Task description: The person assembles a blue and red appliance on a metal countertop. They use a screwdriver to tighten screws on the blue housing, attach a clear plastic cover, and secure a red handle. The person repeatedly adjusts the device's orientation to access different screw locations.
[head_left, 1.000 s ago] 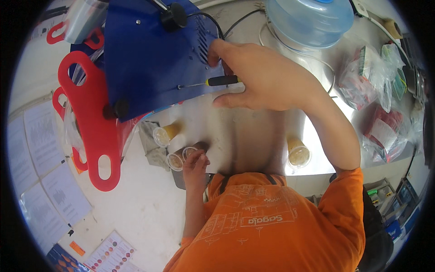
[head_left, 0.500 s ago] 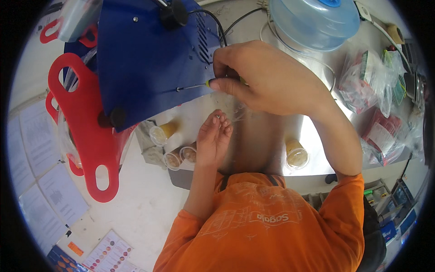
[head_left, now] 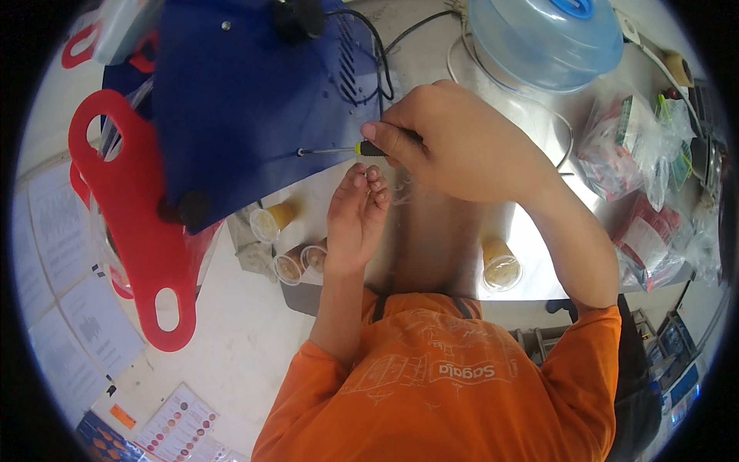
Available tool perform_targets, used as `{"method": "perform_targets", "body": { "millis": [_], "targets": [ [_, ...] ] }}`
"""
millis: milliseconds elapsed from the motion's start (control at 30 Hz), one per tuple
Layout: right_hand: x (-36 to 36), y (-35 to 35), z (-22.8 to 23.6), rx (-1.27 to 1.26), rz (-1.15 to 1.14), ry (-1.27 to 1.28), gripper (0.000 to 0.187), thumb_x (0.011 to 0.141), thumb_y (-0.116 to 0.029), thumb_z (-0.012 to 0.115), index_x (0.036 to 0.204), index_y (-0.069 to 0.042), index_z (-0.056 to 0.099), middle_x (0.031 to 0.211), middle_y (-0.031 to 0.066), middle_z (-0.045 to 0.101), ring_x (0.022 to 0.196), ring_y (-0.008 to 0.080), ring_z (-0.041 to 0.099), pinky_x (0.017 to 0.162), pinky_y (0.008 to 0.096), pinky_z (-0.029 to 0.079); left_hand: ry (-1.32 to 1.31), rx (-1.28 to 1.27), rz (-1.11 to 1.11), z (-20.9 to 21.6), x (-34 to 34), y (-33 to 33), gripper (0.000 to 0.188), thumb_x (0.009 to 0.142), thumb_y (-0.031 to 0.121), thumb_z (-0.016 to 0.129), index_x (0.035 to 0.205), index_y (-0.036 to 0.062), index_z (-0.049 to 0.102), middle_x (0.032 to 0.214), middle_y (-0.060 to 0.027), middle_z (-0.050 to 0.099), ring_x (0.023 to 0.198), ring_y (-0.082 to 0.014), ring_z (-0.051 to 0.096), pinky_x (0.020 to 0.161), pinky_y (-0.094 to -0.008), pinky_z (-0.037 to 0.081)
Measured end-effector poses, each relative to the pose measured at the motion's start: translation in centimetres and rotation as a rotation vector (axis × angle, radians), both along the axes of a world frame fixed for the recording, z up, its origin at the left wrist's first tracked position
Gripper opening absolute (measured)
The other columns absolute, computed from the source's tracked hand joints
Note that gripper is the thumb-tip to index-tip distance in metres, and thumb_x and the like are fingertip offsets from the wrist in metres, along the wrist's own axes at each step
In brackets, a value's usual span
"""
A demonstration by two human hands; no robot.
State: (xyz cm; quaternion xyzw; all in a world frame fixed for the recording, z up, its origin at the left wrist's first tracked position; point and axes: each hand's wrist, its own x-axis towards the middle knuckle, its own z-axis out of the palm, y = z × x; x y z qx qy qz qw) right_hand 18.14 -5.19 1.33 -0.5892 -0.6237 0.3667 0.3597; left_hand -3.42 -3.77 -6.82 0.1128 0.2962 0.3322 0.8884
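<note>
My right hand (head_left: 454, 142) is closed round the black and yellow handle of a screwdriver (head_left: 329, 150). Its thin shaft points left, and the tip meets a small screw (head_left: 300, 152) on a blue metal panel (head_left: 239, 92). The panel has slotted vents and round black feet, one foot (head_left: 194, 209) at its lower corner. Just below the handle, my left hand (head_left: 358, 219) is raised with its fingers curled and the fingertips pinched together. Whatever those fingertips hold is too small to name.
Red handled plates (head_left: 138, 223) stand left of the panel. Lidded cups (head_left: 265, 225) sit below it, another cup (head_left: 502, 266) lies right. A clear blue water bottle (head_left: 546, 38), cables (head_left: 419, 31) and plastic-bagged goods (head_left: 643, 231) are on the metal table (head_left: 531, 223).
My right hand has turned, showing more of the screwdriver handle, while the tip stays at the screw. My left hand has risen slightly toward the screwdriver. The whole view has shifted a little.
</note>
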Motion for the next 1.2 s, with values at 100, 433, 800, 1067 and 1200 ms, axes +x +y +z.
{"method": "perform_targets", "body": {
  "millis": [100, 433, 800, 1067, 1200],
  "targets": [
    [1.3, -0.6, -0.2, -0.049, -0.004, 0.078, 0.035, 0.092, -0.027, 0.057, 0.077, 0.004, 0.064, 0.06, 0.0212, 0.054, 0.059, 0.0381, 0.054, 0.058, 0.0445, 0.044, -0.215, -0.188, 0.117, -1.0, 0.6, 0.3, 0.018, 0.094, 0.012, 0.062, 0.109, 0.0037, 0.057, 0.099, -0.0043, 0.052, 0.086, -0.0127, 0.049, 0.076, -0.0241, 0.045],
    [0.8, -5.2, -3.7, -0.338, -0.323, 0.225, 0.035, 0.091, -0.029, 0.061, 0.077, 0.002, 0.063, 0.058, 0.0195, 0.053, 0.055, 0.0341, 0.054, 0.054, 0.0417, 0.04, -0.583, -0.435, 0.354, -1.0, 3.6, 1.3, 0.018, 0.091, 0.015, 0.065, 0.108, 0.0087, 0.064, 0.093, -0.0011, 0.056, 0.082, -0.0127, 0.048, 0.072, -0.0237, 0.044],
    [-2.5, -4.4, -5.6, -0.007, -0.367, -0.039, 0.023, 0.079, -0.025, 0.076, 0.086, -0.006, 0.066, 0.071, 0.0077, 0.058, 0.058, 0.0265, 0.06, 0.051, 0.0354, 0.046, -0.356, -0.188, 0.303, -3.3, 4.9, 0.6, 0.017, 0.082, 0.037, 0.07, 0.098, 0.0321, 0.07, 0.099, 0.01, 0.051, 0.094, -0.0128, 0.045, 0.082, -0.0268, 0.038],
    [-2.0, -3.2, -6.6, -0.008, -0.326, -0.058, 0.022, 0.075, -0.024, 0.079, 0.088, -0.01, 0.067, 0.071, 0.0045, 0.056, 0.056, 0.0231, 0.06, 0.049, 0.034, 0.046, -0.383, -0.187, 0.306, -3.3, 5.1, 0.7, 0.016, 0.084, 0.038, 0.068, 0.099, 0.0342, 0.07, 0.101, 0.0108, 0.051, 0.097, -0.0122, 0.044, 0.086, -0.0266, 0.037],
    [-1.7, -3.0, -6.7, 0.014, -0.304, -0.044, 0.023, 0.074, -0.024, 0.079, 0.089, -0.011, 0.068, 0.072, 0.0038, 0.056, 0.056, 0.0221, 0.06, 0.049, 0.0336, 0.046, -0.457, -0.139, 0.299, -3.8, 5.1, 0.7, 0.015, 0.084, 0.038, 0.067, 0.099, 0.0353, 0.07, 0.104, 0.0113, 0.051, 0.099, -0.0124, 0.044, 0.089, -0.0276, 0.038]
  ]
}}
